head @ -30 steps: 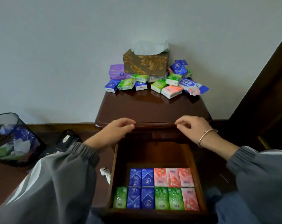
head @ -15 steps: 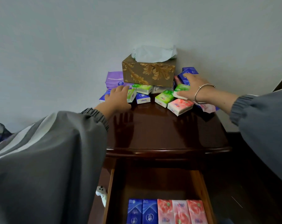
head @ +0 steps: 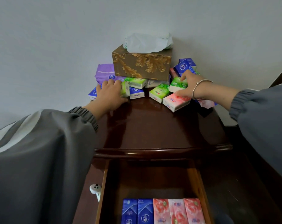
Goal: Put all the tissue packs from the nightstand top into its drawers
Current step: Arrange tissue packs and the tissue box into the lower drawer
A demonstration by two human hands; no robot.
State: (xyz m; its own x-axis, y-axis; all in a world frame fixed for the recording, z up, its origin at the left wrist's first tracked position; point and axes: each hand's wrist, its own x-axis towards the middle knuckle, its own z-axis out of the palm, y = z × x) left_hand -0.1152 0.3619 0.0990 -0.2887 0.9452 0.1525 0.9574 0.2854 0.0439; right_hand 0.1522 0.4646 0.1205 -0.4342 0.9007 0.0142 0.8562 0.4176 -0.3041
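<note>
Forward, both hands (head: 110,94) (head: 188,85) on tissue packs (head: 159,92)

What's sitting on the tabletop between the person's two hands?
In the head view, two tissue packs: a blue-and-white pack beside the left hand, then a loose green pack nearer the right hand. Behind them stands the gold tissue box.

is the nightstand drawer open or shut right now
Open: the drawer is pulled out beneath the nightstand top, with blue and pink tissue packs showing inside.
</note>
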